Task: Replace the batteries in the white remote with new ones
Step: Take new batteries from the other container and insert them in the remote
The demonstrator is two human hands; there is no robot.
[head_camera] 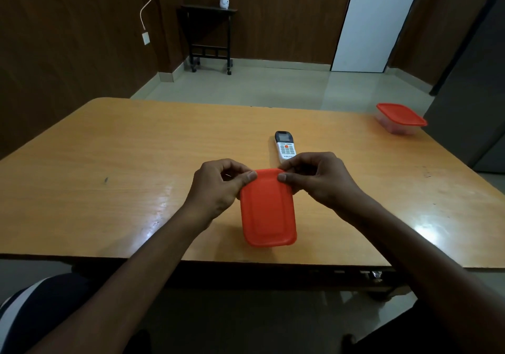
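Observation:
The white remote (285, 147) lies face up on the wooden table (136, 148), its dark screen end pointing away from me. Just in front of it stands a small container with an orange lid (267, 208). My left hand (218, 187) pinches the lid's far left corner, thumb on top. My right hand (319, 178) pinches the far right corner the same way. The lid sits over the container, so its contents are hidden. No batteries are visible.
A second container with an orange lid (400, 118) stands at the table's far right corner. Beyond the table are a tiled floor, a black side table (209, 36) with a small pot, and a white door (374, 20).

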